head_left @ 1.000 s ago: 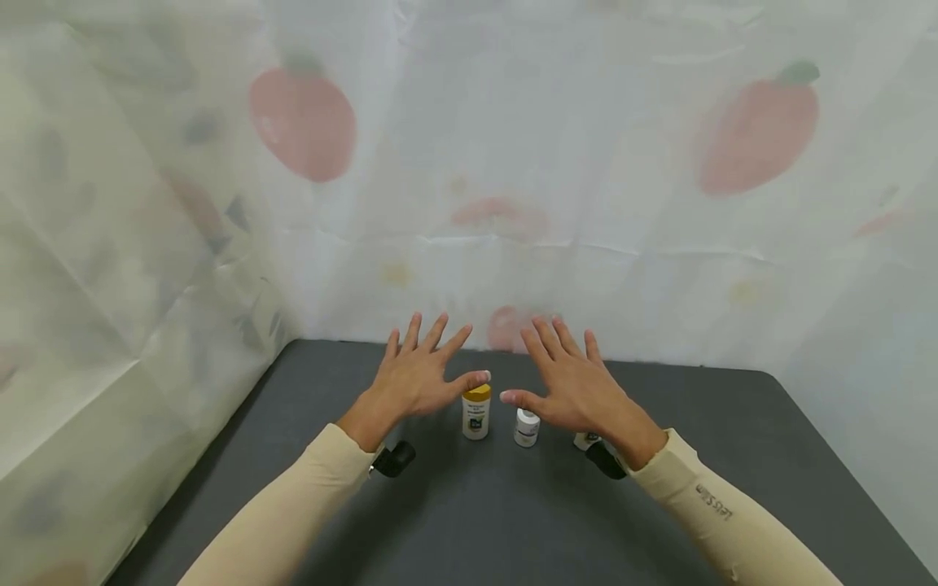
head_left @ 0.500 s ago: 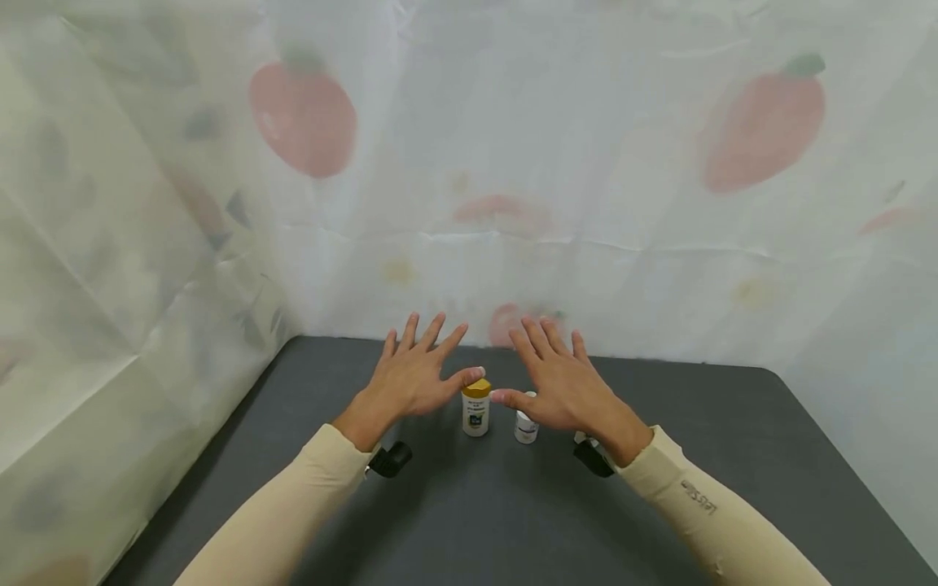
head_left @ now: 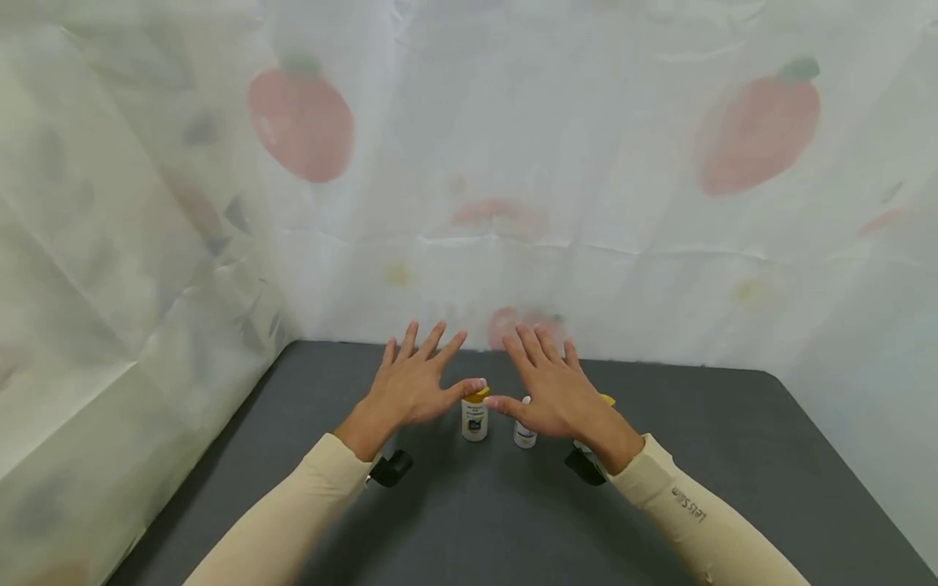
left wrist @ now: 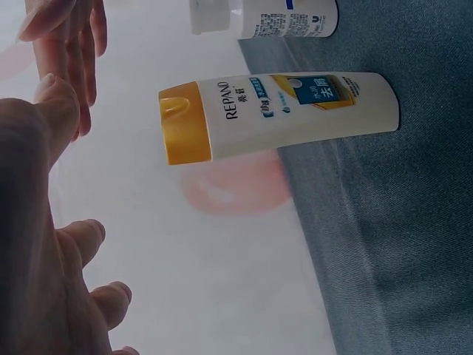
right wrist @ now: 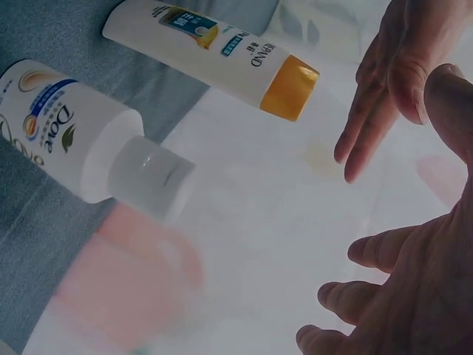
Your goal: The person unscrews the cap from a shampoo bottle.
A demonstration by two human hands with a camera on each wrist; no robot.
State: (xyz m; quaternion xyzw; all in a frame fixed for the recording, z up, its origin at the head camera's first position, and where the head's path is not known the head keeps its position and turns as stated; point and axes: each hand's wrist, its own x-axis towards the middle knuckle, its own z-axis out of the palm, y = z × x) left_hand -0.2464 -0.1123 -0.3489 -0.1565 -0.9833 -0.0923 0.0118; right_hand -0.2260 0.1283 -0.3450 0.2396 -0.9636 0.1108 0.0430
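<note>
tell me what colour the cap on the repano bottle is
Yellow-orange. The cap on the white bottle shows best in the left wrist view.

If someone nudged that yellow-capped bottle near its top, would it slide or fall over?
The yellow-capped bottle stands upright and looks tall for its base, so a push near the cap would probably tip it rather than slide it. Its smooth plastic body may be a little slippery to grasp. It would likely knock the white bottle close beside it.

The right hand (head_left: 560, 397) hides most of a third bottle (head_left: 605, 400).
</note>
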